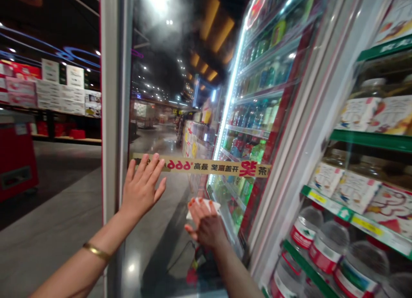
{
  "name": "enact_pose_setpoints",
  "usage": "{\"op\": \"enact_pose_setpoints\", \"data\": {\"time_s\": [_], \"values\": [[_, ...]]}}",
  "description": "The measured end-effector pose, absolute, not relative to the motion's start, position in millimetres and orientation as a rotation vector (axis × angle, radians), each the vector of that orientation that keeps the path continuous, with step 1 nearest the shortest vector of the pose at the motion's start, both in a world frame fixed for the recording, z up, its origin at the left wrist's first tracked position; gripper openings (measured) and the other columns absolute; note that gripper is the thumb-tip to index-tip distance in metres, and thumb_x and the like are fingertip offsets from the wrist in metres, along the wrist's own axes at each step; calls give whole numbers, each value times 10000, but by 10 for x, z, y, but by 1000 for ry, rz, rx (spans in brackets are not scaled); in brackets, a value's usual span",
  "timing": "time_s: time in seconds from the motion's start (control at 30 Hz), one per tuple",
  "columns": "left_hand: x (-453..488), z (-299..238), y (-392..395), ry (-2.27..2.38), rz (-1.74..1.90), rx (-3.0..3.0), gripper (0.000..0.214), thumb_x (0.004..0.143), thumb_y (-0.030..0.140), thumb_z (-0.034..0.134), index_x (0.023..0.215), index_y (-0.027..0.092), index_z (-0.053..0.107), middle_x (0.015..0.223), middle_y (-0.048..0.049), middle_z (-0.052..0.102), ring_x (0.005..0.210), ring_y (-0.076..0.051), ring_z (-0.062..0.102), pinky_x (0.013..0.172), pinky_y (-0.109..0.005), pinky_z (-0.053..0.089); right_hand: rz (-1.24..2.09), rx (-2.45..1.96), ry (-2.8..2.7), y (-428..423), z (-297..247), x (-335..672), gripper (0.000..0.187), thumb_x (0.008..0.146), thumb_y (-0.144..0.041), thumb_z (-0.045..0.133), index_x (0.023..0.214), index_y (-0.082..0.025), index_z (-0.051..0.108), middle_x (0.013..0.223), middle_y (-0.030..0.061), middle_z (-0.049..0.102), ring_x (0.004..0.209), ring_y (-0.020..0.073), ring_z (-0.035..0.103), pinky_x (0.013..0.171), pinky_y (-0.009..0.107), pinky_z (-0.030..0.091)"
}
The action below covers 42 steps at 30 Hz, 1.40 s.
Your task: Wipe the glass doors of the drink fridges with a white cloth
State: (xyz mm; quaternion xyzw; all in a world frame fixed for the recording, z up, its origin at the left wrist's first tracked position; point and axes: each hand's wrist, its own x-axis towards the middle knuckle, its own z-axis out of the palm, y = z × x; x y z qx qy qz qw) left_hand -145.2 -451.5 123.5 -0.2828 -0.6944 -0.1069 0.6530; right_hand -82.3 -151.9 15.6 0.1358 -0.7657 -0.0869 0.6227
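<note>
My left hand (140, 190) lies flat with its fingers spread on the glass door (161, 220), over the left end of a printed strip (209, 165) that runs across the pane. A gold bangle (96, 251) circles the left wrist. Lower and to the right, my right hand (207, 225) presses a white cloth (190, 213) against the same glass. The cloth's edges show around the fingers; whether it is fabric or paper I cannot tell. The strip's lettering reads mirrored, and the door's grey frame (111, 117) stands left of my left hand.
Right of the door, cooler shelves with green edges (370, 139) carry boxed drinks (358, 113) and large water bottles (330, 244). Lit shelves of bottles (257, 87) appear in or through the glass. Stacked cartons (61, 92) and a red unit (16, 160) stand at left.
</note>
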Motion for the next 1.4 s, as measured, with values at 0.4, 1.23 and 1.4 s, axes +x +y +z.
{"op": "enact_pose_setpoints", "data": {"time_s": [0.4, 1.23, 1.4], "values": [[-1438, 108, -4499, -1584, -236, -703, 708, 1048, 375, 596, 1713, 281, 371, 1771, 18, 330, 1728, -195, 173, 1446, -502, 37, -245, 348, -1884, -1243, -102, -737, 547, 1050, -585, 474, 1547, -409, 623, 1532, -6, 683, 1434, 308, 627, 1136, 522, 602], [-1429, 115, -4503, -1603, -223, -674, 718, 1027, 391, 649, 1694, 288, 402, 1612, -12, 591, 1720, -195, 203, 1446, -530, 69, -223, 313, -1735, -1972, 578, -940, 764, 1068, -399, 525, 1753, -165, 281, 1742, 187, 432, 1653, 380, 339, 1342, 644, 289], [-1436, 112, -4496, -1600, -226, -684, 693, 1027, 388, 650, 1678, 289, 434, 1604, -1, 598, 1720, -196, 202, 1447, -531, 67, -232, 399, -1741, -1651, 374, -699, 688, 1084, -382, 500, 1738, -232, 343, 1656, 138, 563, 1628, 329, 403, 1353, 576, 305]]}}
